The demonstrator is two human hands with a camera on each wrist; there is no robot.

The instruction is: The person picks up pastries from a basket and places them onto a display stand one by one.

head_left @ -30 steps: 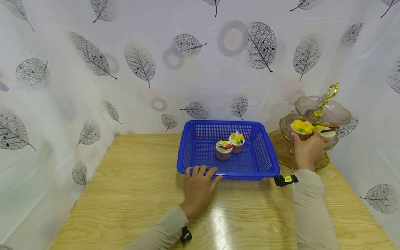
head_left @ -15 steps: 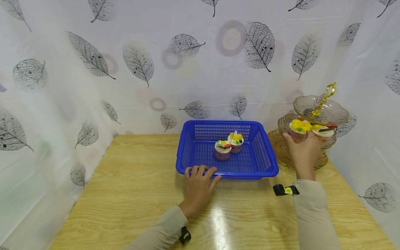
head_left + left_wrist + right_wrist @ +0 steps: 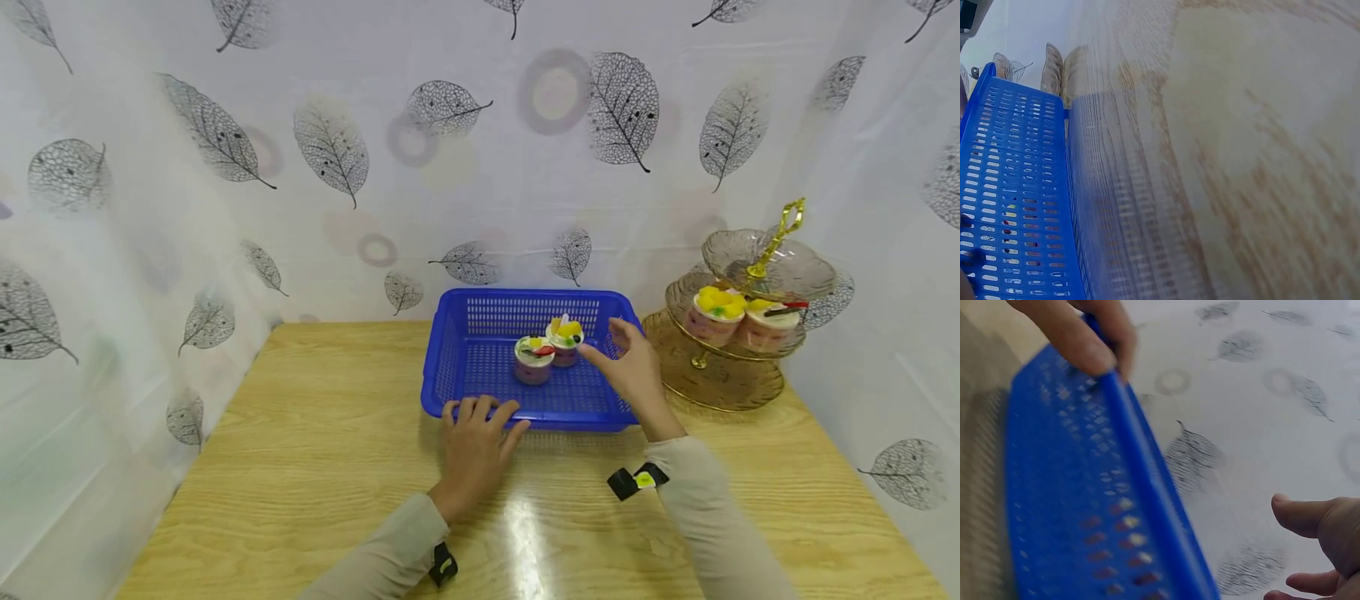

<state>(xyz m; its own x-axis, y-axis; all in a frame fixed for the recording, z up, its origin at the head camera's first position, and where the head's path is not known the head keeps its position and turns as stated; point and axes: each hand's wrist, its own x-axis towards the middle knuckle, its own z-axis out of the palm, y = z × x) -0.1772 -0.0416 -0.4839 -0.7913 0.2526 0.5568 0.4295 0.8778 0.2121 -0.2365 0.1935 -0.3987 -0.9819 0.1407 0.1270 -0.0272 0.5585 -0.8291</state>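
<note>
My left hand (image 3: 476, 450) rests on the front rim of a blue plastic basket (image 3: 592, 417), fingertips over the edge. Inside the basket stand two dessert cups, one with a red piece on top (image 3: 533, 362) and one topped with yellow fruit (image 3: 565, 340). My right hand (image 3: 633, 371) hangs over the basket's right side with thumb and fingers apart and nothing between them. In the right wrist view its thumb (image 3: 1300, 515) is spread from the fingers. Two more dessert cups, one with yellow fruit (image 3: 712, 321) and one with a red stick (image 3: 768, 329), sit on the stand's middle tier.
A three-tiered amber stand (image 3: 723, 387) with a gold handle (image 3: 787, 225) is at the back right of the wooden table (image 3: 315, 433). Behind the table hangs a white curtain (image 3: 487, 183) printed with leaves.
My right hand has let go of the yellow-fruit dessert cup on the stand and moved left over the basket. The left hand has stayed on the rim.
</note>
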